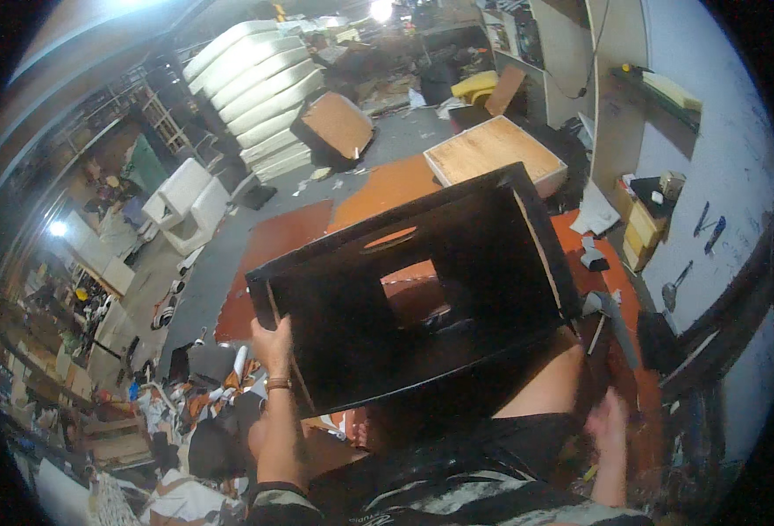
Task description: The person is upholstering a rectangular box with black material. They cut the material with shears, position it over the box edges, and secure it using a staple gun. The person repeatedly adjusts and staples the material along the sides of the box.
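Observation:
A large black box-like frame (334,316) is tilted in front of me, its hollow side toward me. Its back panel has a square hole and a narrow slot through which reddish-brown material shows. My left hand (273,346) grips the frame's left edge, fingers wrapped round the side. Lower right, apart from the frame, my right hand (609,421) hangs beside my leg, smeared by motion, so its fingers cannot be made out. A grey curved strip (619,329) lies close to the frame's right corner.
Reddish-brown sheets (273,237) cover part of the grey work surface (220,254). Beyond the frame sit a wood-topped box (496,151) and a brown cushion-like block (338,127). White foam slabs (255,88) are stacked behind. Scraps (176,412) pile up at left; wooden drawers (643,232) stand right.

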Tool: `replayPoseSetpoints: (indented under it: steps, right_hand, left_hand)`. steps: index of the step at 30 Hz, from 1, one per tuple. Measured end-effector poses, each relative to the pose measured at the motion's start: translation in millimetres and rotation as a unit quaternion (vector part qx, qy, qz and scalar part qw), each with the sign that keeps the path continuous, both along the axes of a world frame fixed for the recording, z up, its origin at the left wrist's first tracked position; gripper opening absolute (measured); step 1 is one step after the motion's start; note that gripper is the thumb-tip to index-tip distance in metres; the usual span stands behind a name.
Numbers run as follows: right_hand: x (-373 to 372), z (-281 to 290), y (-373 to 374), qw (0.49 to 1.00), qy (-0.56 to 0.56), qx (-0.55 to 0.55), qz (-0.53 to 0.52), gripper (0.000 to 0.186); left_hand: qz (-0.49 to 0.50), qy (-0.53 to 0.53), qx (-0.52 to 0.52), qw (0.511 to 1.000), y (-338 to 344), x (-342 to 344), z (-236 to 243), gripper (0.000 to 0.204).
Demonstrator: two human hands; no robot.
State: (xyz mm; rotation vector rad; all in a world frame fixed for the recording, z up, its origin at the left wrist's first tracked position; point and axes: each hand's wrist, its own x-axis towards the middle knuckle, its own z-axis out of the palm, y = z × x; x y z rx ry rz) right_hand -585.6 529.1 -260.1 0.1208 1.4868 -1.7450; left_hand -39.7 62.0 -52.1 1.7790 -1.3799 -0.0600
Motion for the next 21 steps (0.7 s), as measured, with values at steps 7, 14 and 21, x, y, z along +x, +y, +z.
replayPoseSetpoints:
  steps: [7, 14, 21]
  right_hand:
    - [-31.1, 248.2, -240.9, 0.829, 0.521, -0.202, 0.04, 0.06]
    - [-49.6, 294.9, -452.2, 0.5, 0.854, -0.022, 0.14, 0.069]
    - [-58.1, 284.1, -428.7, 0.583, 0.789, 0.07, 0.182, 0.049]
  left_hand:
    - [-0.037, 0.01, 0.043, 0.998, -8.2, -7.8, -1.8, 0.073]
    - [-0.058, -0.033, 0.048, 0.997, 111.6, 12.2, -69.5, 0.081]
    - [-0.055, -0.071, 0.028, 0.996, 72.6, -15.9, -36.4, 0.08]
